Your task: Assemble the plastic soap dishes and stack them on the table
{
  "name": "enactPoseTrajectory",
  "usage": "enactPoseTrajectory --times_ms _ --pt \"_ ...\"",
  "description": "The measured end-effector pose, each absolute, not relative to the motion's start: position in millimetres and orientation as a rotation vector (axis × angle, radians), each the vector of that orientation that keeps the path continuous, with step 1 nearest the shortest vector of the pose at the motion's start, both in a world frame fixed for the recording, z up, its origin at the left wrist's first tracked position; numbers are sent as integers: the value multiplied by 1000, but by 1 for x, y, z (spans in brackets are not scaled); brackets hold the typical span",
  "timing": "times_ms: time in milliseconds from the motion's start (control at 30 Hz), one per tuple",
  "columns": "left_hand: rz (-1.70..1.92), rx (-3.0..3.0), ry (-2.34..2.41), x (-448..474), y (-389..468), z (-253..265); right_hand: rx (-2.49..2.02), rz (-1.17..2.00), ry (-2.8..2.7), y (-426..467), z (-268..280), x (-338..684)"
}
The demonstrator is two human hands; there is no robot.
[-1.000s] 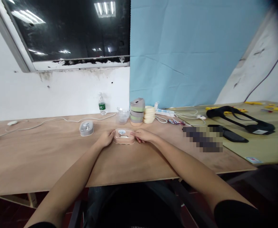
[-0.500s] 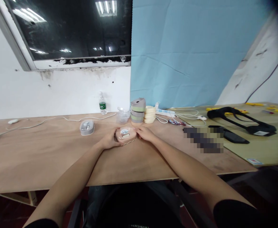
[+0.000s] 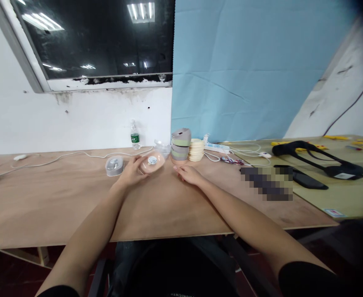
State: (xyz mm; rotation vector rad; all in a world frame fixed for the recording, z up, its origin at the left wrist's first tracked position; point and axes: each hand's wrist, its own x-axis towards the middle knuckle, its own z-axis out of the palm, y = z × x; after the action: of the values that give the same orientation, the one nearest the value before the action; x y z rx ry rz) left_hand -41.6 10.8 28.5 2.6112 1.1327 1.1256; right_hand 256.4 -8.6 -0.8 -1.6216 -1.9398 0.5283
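Note:
My left hand [image 3: 132,171] is closed on the left end of a pink plastic box [image 3: 152,163] with rounded corners, a shiny clear cover and a round printed sticker. The box is tilted, lifted off the wooden table. To its right, my right hand [image 3: 188,175] rests low over the table, apart from the box, fingers half curled and slightly parted, with nothing visible in them. A similar grey box [image 3: 115,166] with a clear cover sits just left of my left hand.
Behind the hands stand clear plastic covers [image 3: 162,147], stacked grey-green shells [image 3: 181,144] and a pile of cream pieces [image 3: 196,150]. A water bottle [image 3: 135,135] is by the wall. Cables, a power strip [image 3: 217,147] and a black frame-like object [image 3: 317,159] lie to the right.
My left hand has raised and tilted the pink box, moving it left and away from me. My right hand has let go of the box and stays near its former place.

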Motion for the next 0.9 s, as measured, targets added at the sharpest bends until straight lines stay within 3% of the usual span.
enactPoseTrajectory --times_ms 167,367,900 --pt "1562 2315 1700 -78 22 38 -1614 459 -1992 -9 -1 257" --pt "1498 1907 2253 -110 38 26 -1625 479 -2000 -8 0 257" --pt "1275 1716 2300 -113 54 1 -1614 434 -2025 -11 1 256"
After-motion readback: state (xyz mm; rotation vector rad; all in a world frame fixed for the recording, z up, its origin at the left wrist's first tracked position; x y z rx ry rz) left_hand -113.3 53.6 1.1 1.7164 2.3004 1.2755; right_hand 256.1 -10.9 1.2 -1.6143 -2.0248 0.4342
